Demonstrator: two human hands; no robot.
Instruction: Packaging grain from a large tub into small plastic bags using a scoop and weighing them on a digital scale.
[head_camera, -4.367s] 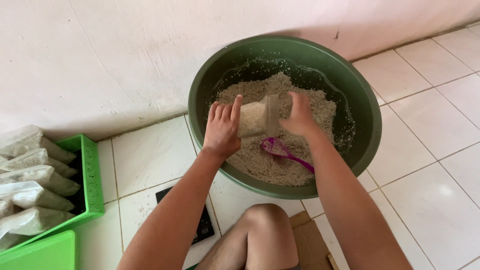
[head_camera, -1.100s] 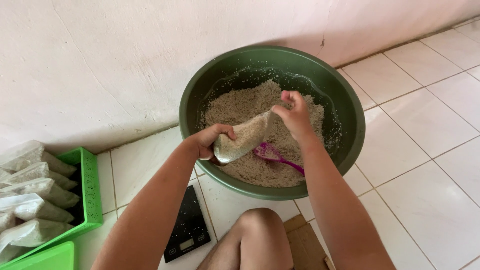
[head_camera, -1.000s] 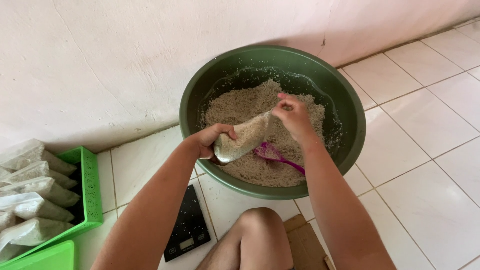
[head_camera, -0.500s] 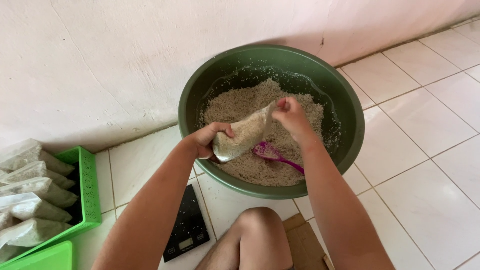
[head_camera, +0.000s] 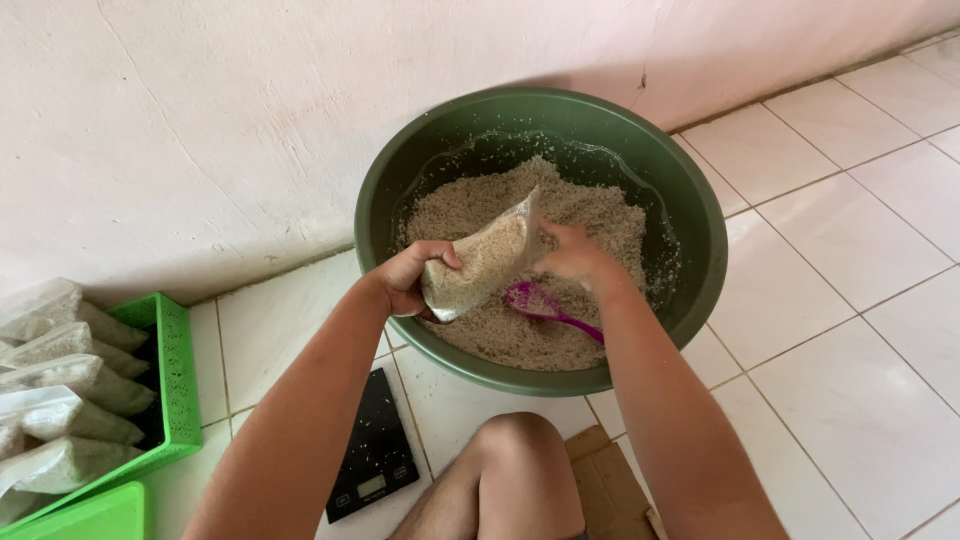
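Clear plastic bag (head_camera: 482, 262), soft and grain-heavy, is cupped underneath by the left hand (head_camera: 412, 280); its slippery mouth is pinched by the right hand (head_camera: 578, 255).

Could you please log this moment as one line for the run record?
left hand: holds bag bottom | right hand: at bag top | bag: tilted over basin | scoop: on grain
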